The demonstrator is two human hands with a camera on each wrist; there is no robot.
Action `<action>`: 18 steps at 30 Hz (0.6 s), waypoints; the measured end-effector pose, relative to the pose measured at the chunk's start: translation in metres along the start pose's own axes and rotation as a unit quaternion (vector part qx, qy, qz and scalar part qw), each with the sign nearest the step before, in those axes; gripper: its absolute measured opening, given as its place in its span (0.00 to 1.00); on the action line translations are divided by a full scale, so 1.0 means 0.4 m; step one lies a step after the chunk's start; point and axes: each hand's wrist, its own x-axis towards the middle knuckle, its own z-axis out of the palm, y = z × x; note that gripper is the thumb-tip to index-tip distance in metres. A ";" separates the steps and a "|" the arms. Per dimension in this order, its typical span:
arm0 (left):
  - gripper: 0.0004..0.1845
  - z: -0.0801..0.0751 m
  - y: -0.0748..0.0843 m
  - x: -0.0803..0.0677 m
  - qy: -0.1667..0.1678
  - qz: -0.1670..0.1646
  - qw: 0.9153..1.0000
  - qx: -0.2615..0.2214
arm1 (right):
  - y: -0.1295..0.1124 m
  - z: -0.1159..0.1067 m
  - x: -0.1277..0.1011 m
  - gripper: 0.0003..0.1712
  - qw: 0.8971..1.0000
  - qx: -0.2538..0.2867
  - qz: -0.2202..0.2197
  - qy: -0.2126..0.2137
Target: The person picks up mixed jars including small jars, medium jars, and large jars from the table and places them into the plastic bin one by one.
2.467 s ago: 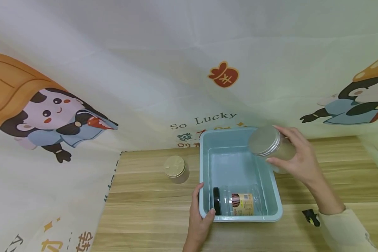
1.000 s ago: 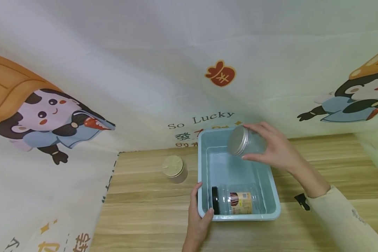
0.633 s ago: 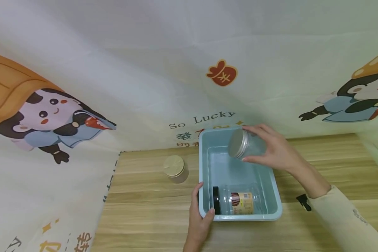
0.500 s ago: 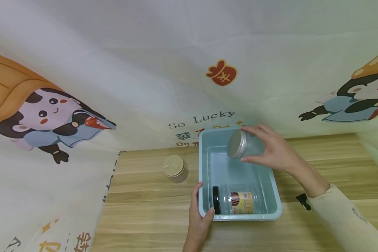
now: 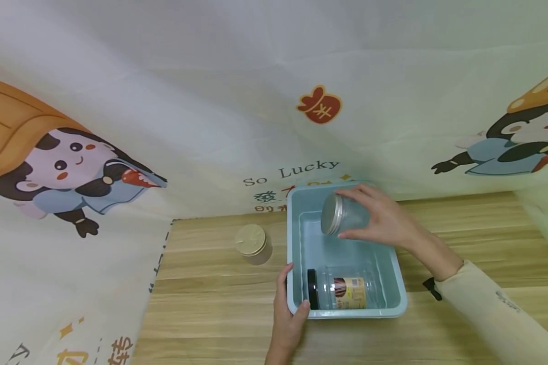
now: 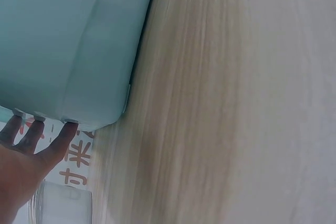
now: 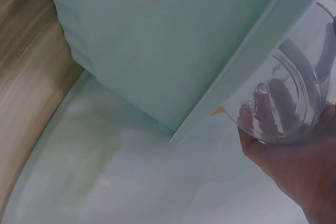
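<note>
Fingers of the right hand [image 5: 383, 220] curl round a silver-lidded jar [image 5: 352, 215], tilted over the blue bin [image 5: 290, 233]; only the right wrist view shows me the jar's clear base [image 7: 283, 114]. The left hand [image 5: 286, 322] grips the bin's near-left corner.

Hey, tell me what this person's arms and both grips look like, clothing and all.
The right arm wears a long, cream sleeve with a small grey marking, too small to read. A dark piece shows beside its cuff; I can't tell what it is. The right grip and left grip are bare, with no gloves. No sleeve shows on the left.
</note>
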 end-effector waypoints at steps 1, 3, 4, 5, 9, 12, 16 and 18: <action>0.39 -0.001 0.000 0.000 -0.001 -0.003 1.000 -0.002 | -0.001 0.001 0.000 0.50 1.000 -0.001 0.002 -0.003; 0.39 -0.002 0.001 0.001 -0.004 -0.009 1.000 -0.004 | -0.001 0.005 0.002 0.50 1.000 -0.005 0.004 -0.007; 0.39 -0.002 0.002 0.001 -0.004 -0.011 1.000 -0.004 | -0.001 0.006 0.003 0.50 1.000 -0.007 0.006 -0.010; 0.39 -0.001 0.002 0.001 -0.004 -0.012 1.000 -0.004 | -0.001 0.007 0.004 0.50 1.000 -0.009 0.007 -0.013; 0.39 -0.001 0.003 0.002 -0.005 -0.018 1.000 -0.004 | 0.002 0.014 0.009 0.50 0.999 -0.016 0.010 -0.028; 0.39 -0.001 0.002 0.002 -0.005 -0.020 1.000 -0.002 | 0.006 0.022 0.012 0.51 0.999 -0.024 0.006 -0.042; 0.39 -0.002 0.000 0.002 -0.006 -0.022 1.000 -0.001 | 0.011 0.032 0.017 0.51 0.998 -0.032 0.002 -0.057; 0.39 -0.002 0.001 0.002 -0.007 -0.023 1.000 -0.004 | 0.013 0.034 0.018 0.51 0.997 -0.034 0.003 -0.062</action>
